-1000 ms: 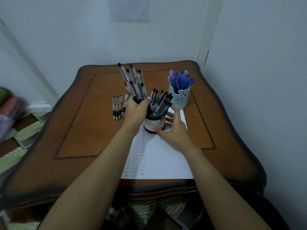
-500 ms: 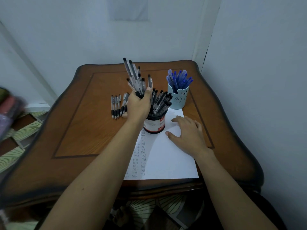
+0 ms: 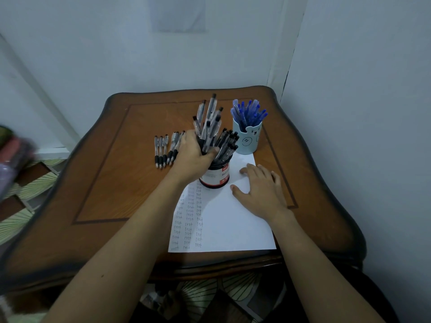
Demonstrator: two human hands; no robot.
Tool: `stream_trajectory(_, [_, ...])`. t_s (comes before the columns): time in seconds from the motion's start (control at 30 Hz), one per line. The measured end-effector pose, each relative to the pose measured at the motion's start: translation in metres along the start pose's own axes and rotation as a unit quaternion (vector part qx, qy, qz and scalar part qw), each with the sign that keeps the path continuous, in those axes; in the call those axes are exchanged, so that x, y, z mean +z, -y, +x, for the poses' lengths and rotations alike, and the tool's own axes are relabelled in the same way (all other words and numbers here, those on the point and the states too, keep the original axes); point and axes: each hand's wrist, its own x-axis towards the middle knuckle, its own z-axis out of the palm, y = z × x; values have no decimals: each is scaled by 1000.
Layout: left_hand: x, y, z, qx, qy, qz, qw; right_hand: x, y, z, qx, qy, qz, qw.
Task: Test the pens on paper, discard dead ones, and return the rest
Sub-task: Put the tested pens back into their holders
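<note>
Left hand (image 3: 190,157) grips pen bundle (image 3: 208,122) at cup (image 3: 215,174); right hand (image 3: 261,190) flat on paper (image 3: 224,229). Likely return step. Next: seat bundle, release.

Blue pens (image 3: 248,111), pale-blue bear-face cup (image 3: 247,139)

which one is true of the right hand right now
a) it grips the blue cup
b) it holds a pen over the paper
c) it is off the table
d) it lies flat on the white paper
d: the right hand lies palm down, fingers spread, on the white paper and holds nothing, while the left hand grips the bundle of black pens.
</note>
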Motion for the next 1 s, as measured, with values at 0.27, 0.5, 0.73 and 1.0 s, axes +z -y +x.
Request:
stream_trajectory(0.27, [-3,10,6,-25,-32,-90,995,-1,0,0,-3,-1,-3,1000])
stream_trajectory(0.5, [-3,8,5,21,-103,-122,987,1,-2,0,-7,-12,1,1000])
stream_trajectory(0.73, [-6,14,-7,21,-146,-45,988,0,-2,0,-7,-10,5,1000])
stream_trajectory(1.0, [-28,31,-11,0,11,9,1000,-1,-1,0,-4,-6,1,1000])
